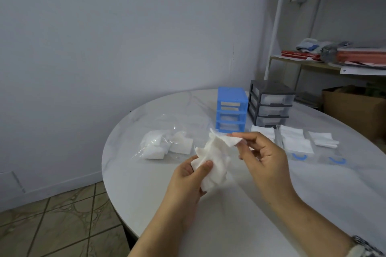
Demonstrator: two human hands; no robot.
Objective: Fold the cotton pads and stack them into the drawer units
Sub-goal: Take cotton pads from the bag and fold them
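Head view: both hands' fingers pinching a crumpled cotton pad (213,160), partly blocking blue drawer unit (231,109) behind.

- A plain room in a home or small office: bare pale wall (104,37), tiled floor (62,225).
- Round white table (229,225); open shelf (313,64) with papers and cloth; cardboard box (355,108).

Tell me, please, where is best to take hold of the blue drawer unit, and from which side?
Probably grip the blue drawer unit across its flat top, coming from above: it stands upright, the grey drawer unit crowds its right side, and the drawer fronts could slide.
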